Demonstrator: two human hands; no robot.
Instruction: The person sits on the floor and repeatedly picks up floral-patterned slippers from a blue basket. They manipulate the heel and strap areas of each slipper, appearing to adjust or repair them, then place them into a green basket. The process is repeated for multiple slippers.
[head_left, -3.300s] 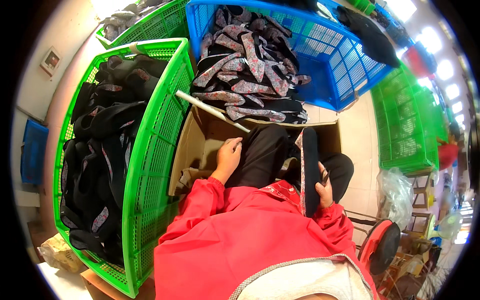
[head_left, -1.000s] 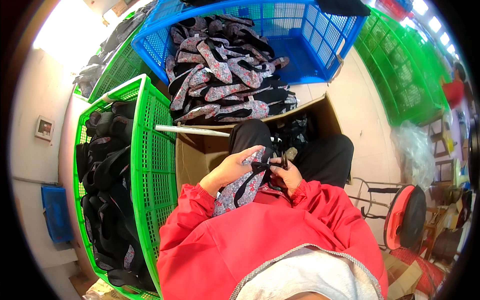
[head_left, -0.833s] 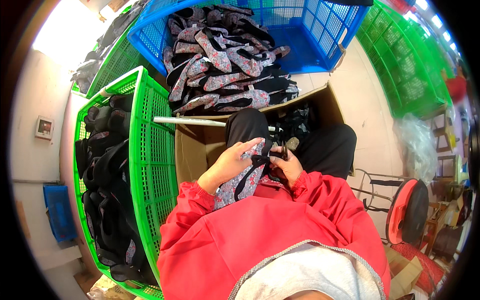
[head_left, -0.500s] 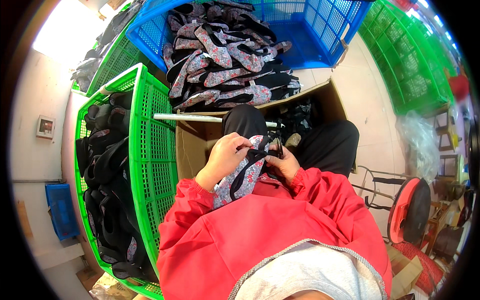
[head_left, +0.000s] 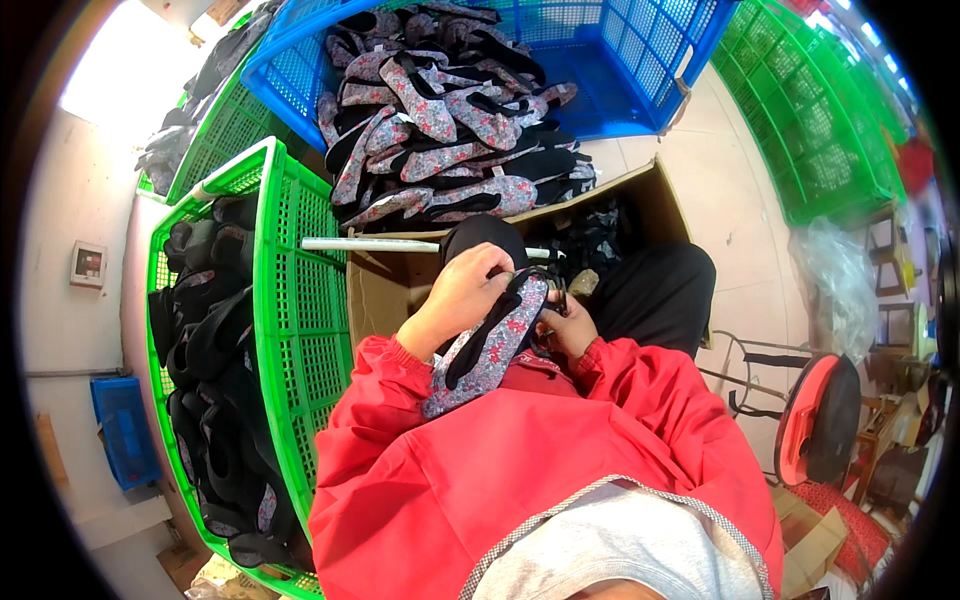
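A grey floral fabric shoe (head_left: 497, 345) with black trim lies across my lap, its far end raised over my knee. My left hand (head_left: 465, 290) is closed on the black edging near that far end, fingers pinched together. Beside the shoe's right side, my right hand (head_left: 568, 328) is closed around a small dark tool (head_left: 560, 297), thin and metallic-looking, partly hidden by the fingers. Its exact kind cannot be made out. The underside of the shoe is out of sight.
A heap of similar floral shoes (head_left: 440, 130) spills from a blue crate (head_left: 640, 70) ahead. At left stands a green crate (head_left: 300, 300) of dark shoes. Past my knees is an open cardboard box (head_left: 670, 200) with a white rod (head_left: 370, 244) across it. A round stool (head_left: 820, 425) stands right.
The shoe has turned, now showing more of its floral side and less of its opening. My left hand has shifted slightly up and along its edge; my right hand stays close beside it.
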